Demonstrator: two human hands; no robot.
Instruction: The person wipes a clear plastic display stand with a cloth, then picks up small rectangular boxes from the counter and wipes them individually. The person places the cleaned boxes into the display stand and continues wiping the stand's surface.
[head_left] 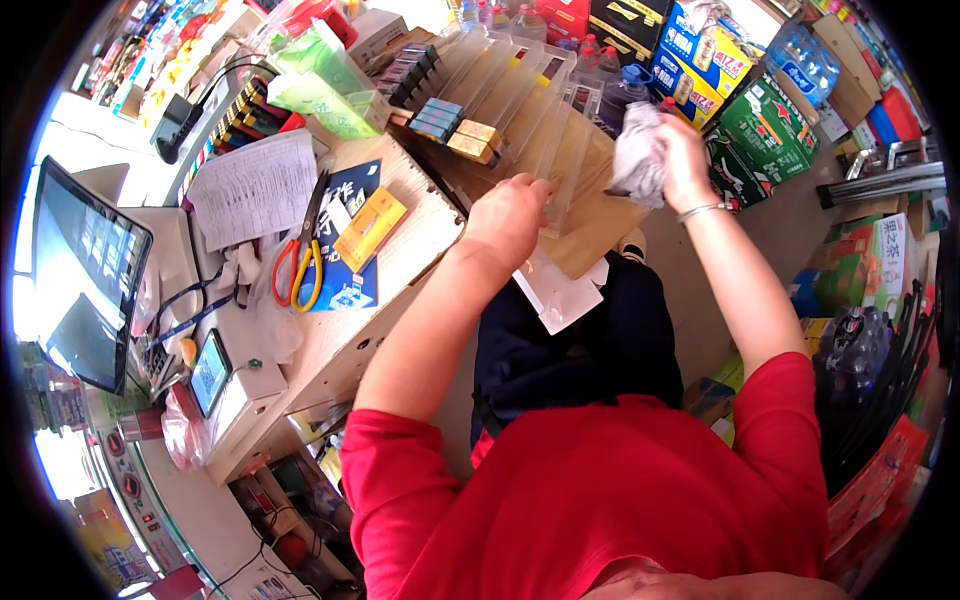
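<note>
My right hand [685,165] is closed round a crumpled grey-white cloth [638,158], held up to the right of a brown board [597,190]. My left hand [508,218] has its fingers curled at the near end of a clear plastic divided rack [515,85]; its fingertips are partly hidden. The rack's long channels run away from me over the board. Left of it sit small blue boxes [437,120] and gold boxes [475,141]. Below the left hand, a white card flap [560,292] hangs over my lap.
On the wooden counter [415,215] at left lie scissors [308,245], a yellow packet [370,230], and printed sheets [255,190]. A monitor [85,270] stands at far left. Drink cartons [765,140] are stacked at the far right; a metal frame [885,175] juts in nearby.
</note>
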